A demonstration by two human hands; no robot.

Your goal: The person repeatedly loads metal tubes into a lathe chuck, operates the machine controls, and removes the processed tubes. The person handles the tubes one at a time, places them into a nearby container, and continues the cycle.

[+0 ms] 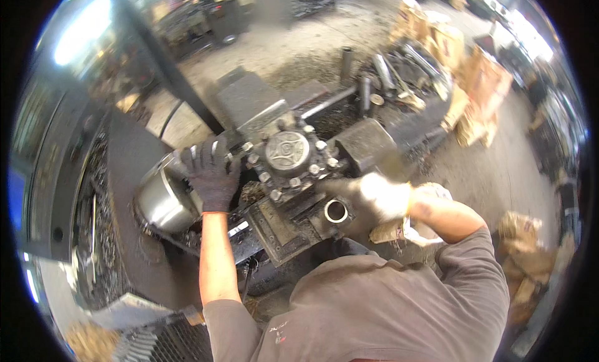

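My left hand (212, 173), in a dark glove, lies with fingers stretched out at the edge of a shiny metal cylinder (165, 203) mounted in a lathe. To its right is the square tool post (287, 153), with a round cap and several bolts around it. My right hand (380, 195), in a glove that looks white, is smeared by motion to the right of the tool post. A dark shape reaches from it toward the post; whether the fingers hold it cannot be made out. Between my hands and my body sits a metal block with a round, ring-edged hole (336, 211).
Metal bars and tools (393, 75) lie on the machine's far right end. Brown paper sacks (483, 91) stand on the floor beyond it. Dark metal chips (93, 237) fill the tray at left. A dark post (168, 62) rises behind the cylinder.
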